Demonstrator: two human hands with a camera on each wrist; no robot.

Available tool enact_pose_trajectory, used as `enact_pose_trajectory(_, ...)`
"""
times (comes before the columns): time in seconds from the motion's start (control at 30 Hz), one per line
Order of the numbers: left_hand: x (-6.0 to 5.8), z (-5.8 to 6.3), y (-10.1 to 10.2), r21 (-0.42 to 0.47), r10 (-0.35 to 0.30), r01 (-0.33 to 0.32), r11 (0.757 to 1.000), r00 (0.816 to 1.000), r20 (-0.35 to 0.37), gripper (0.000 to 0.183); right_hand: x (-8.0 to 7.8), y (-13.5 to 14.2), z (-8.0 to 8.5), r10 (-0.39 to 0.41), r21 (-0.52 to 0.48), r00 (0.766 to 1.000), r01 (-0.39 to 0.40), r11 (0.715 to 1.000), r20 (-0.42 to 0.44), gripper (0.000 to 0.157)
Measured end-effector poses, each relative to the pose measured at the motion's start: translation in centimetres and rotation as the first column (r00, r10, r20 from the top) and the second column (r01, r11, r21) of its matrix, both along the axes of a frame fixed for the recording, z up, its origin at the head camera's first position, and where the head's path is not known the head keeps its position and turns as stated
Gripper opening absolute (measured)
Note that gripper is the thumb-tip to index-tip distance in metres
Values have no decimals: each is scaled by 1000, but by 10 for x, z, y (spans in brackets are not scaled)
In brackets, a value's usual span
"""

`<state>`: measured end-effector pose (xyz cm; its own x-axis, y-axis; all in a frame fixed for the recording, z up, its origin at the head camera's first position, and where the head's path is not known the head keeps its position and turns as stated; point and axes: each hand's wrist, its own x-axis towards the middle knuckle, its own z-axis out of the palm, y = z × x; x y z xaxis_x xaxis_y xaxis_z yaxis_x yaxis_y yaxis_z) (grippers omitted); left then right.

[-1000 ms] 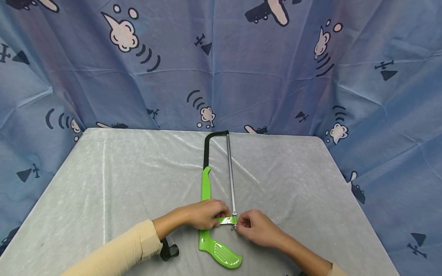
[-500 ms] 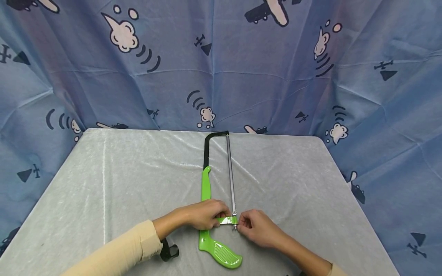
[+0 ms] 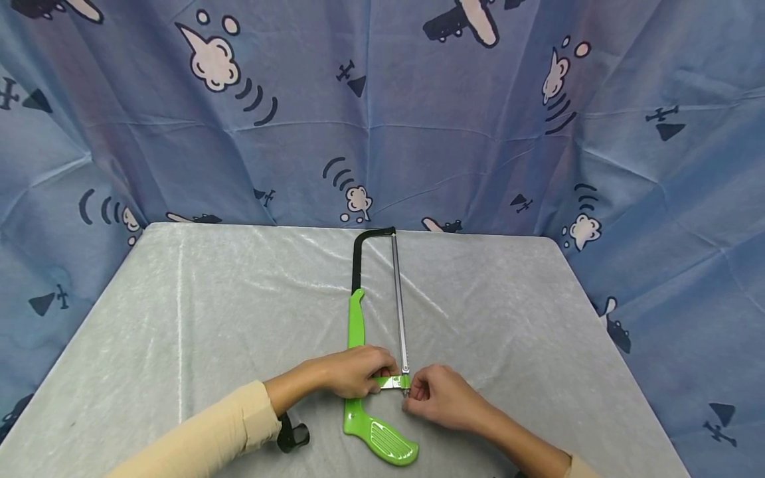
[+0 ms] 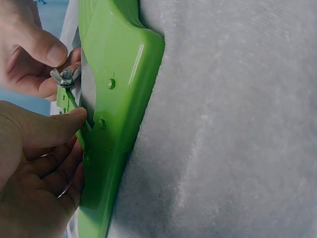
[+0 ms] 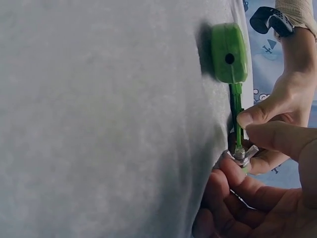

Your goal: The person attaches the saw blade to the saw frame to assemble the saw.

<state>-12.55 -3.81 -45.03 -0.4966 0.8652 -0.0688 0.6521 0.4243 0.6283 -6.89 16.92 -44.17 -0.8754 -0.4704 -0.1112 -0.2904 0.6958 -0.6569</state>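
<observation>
A hacksaw with a green handle (image 3: 382,435), a black front frame and a silver blade (image 3: 399,299) lies on the table, handle end nearest me. With thumb and fingers my left hand (image 3: 358,372) grips the green crosspiece that joins the frame to the blade's near end. At the end of that crosspiece sits a silver wing nut (image 4: 66,75) on a threaded bolt. My right hand (image 3: 442,398) has its curled fingers and thumb about the wing nut; in the right wrist view a fingertip touches one wing. Part of the crosspiece is hidden behind the left fingers.
A pale grey velvety cloth (image 3: 251,279) covers the table. Behind and beside it hangs a blue curtain (image 3: 311,93) with printed planes and clouds. A black wrist-worn device (image 3: 293,435) shows under the left sleeve.
My right hand has shifted slightly left, its thumb and fingers now over the wing nut, whose wings showed half a second ago. The left hand and hacksaw stay nearly still.
</observation>
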Motion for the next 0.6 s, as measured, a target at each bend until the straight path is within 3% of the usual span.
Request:
enact_pose_trajectory(0.2,0,0,0,-6,-2,2,1000,1000,-2,26,-1,-2,-2,-30,14,1000,30,999,4,29)
enact_pose_trajectory(0.6,-1,-1,1,8,-5,6,1000,1000,-11,24,-1,-1,-2,-42,-8,999,42,999,11,25)
